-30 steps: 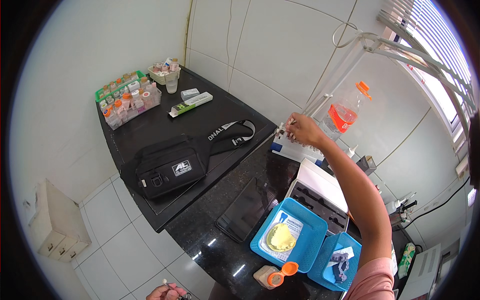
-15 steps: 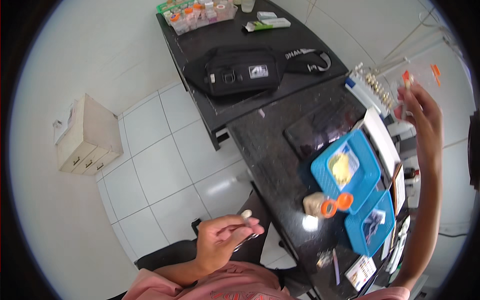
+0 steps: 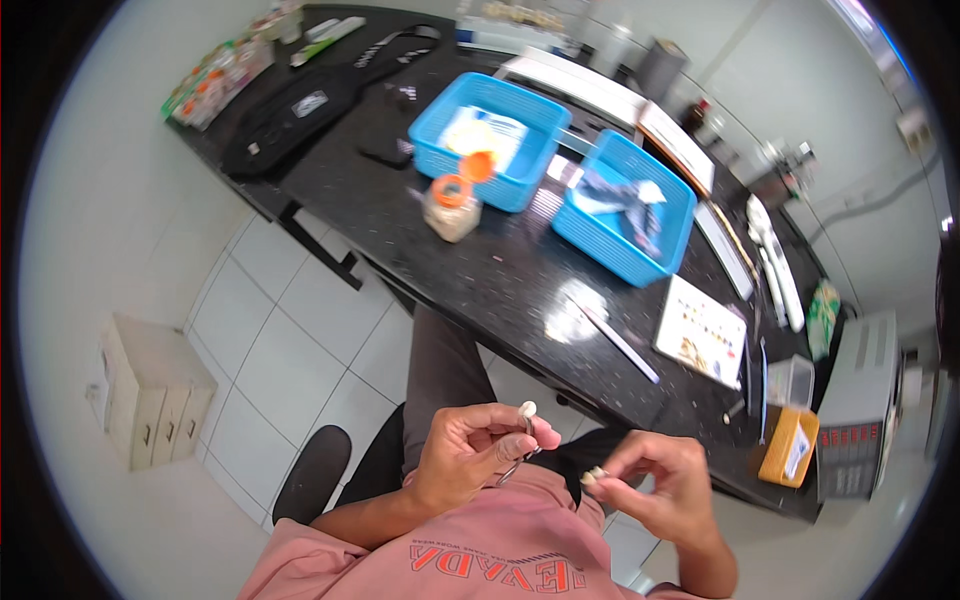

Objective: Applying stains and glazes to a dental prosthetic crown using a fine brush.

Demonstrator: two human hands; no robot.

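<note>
In front of my chest my left hand [image 3: 470, 452] is closed on a slim metal clamp [image 3: 513, 467] with looped handles. A small white tooth-shaped piece [image 3: 527, 409] sticks up at its tip, above my fingertips. My right hand [image 3: 665, 487] is to the right of it, thumb and forefinger pinching a small cream tooth-shaped piece [image 3: 594, 477]. The two pieces are apart. On the black table ahead stands a jar of beige powder [image 3: 453, 218], its orange lid [image 3: 478, 167] flipped open.
Two blue baskets [image 3: 428, 150] [image 3: 603, 252] stand on the black table, holding packets and a cloth-like bundle. Nearer lie a purple-grey pen-like tool [image 3: 620, 345] and a white picture card [image 3: 703, 332]. A black bag [image 3: 290, 115] is far left; an orange box [image 3: 789, 447] sits right.
My right hand has come down from the rack at the far right to beside my left hand, with a small piece in its fingers. The view has turned to the right; my left hand keeps its clamp.
</note>
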